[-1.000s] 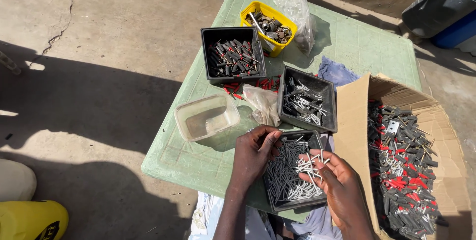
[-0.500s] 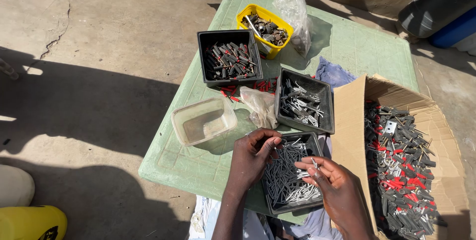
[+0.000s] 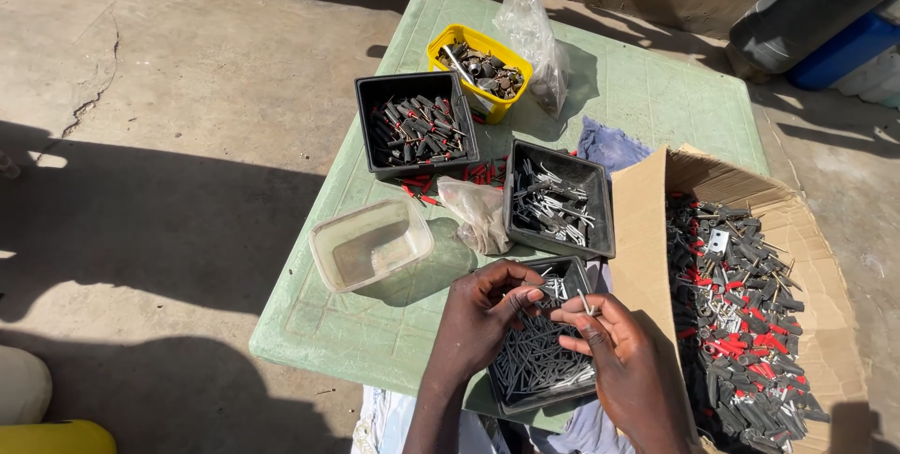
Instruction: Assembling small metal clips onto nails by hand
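Note:
My left hand (image 3: 483, 315) and my right hand (image 3: 623, 360) meet over a black tray (image 3: 542, 360) full of thin grey metal pins at the near edge of a green table (image 3: 394, 323). The right fingers pinch a small metal pin (image 3: 585, 302), held upright. The left fingertips grip another small metal piece (image 3: 525, 297) just beside it. The two hands nearly touch above the tray.
Behind stand a second black tray of metal pins (image 3: 560, 199), a black tray of dark and red parts (image 3: 416, 124), a yellow tub (image 3: 478, 59), a clear plastic tub (image 3: 371, 243) and plastic bags. An open cardboard box (image 3: 741, 323) of black and red parts sits at right.
Both hands have lifted off the pins and come together above the tray, each with a small piece pinched. The view has shifted slightly.

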